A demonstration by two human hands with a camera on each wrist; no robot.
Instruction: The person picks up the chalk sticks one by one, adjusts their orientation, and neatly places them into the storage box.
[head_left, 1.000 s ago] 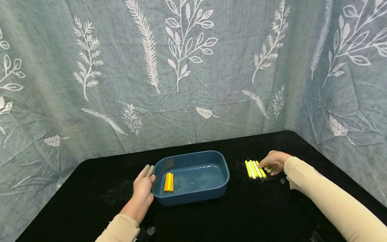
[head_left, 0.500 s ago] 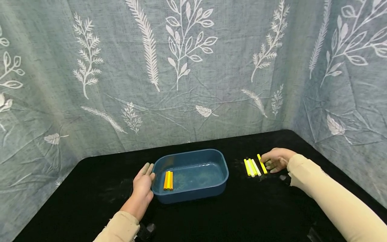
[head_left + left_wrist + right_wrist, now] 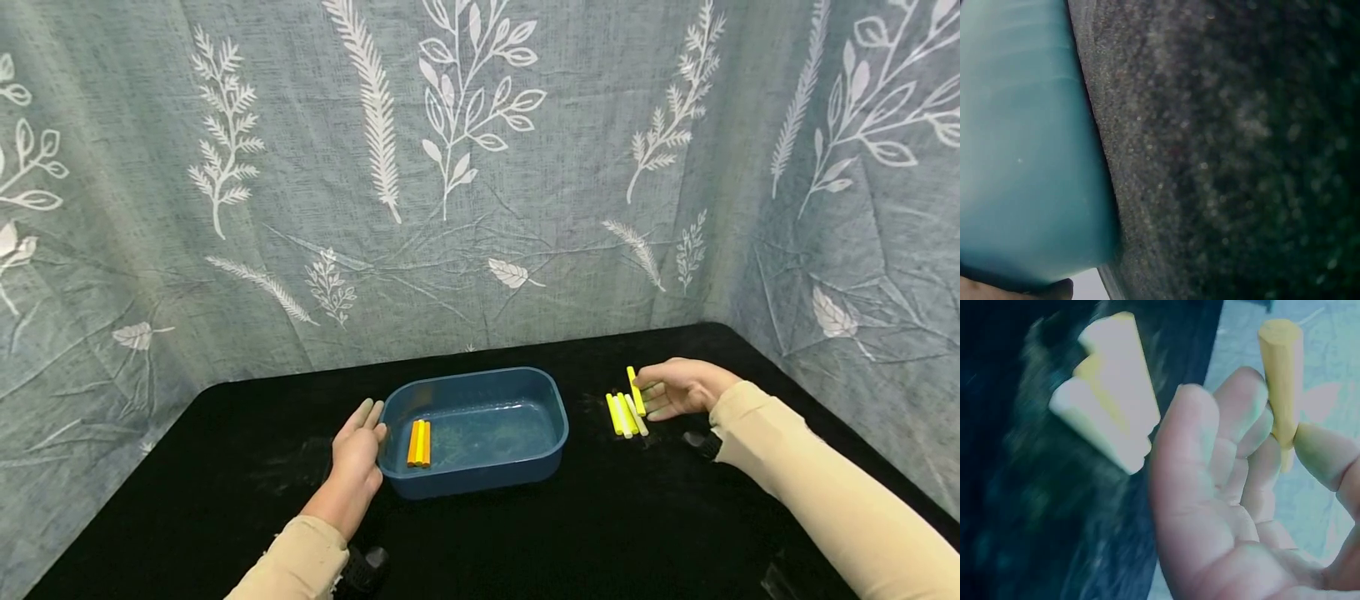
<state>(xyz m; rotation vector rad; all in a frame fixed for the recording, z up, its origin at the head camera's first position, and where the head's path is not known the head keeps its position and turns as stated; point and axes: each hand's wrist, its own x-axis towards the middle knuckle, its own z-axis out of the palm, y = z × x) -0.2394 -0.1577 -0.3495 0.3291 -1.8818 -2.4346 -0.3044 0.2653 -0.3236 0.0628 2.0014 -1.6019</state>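
My right hand (image 3: 682, 386) pinches a yellow chalk stick (image 3: 636, 393) between thumb and fingertips, raised above the table. In the right wrist view that chalk stick (image 3: 1284, 375) stands almost upright. Just below and left of it lie several yellow and white chalk sticks (image 3: 624, 415) side by side. Fingers extended, my left hand (image 3: 356, 458) touches the left end of a dark blue rectangular tub (image 3: 480, 482). Inside the tub's left part, two orange chalk sticks flank a yellow chalk stick (image 3: 420, 442). The left wrist view shows mostly the tub's outer wall (image 3: 1029, 156).
A black cloth (image 3: 525, 550) covers the table, with faint chalk smudges on it. Grey-blue curtains (image 3: 480, 292) printed with white leaves hang behind and at both sides. Black wrist straps show at both sleeves.
My right hand slid the rightmost yellow chalk stick away from the row, then lifted it and brought it up and slightly left. The left hand and the tub stay in place.
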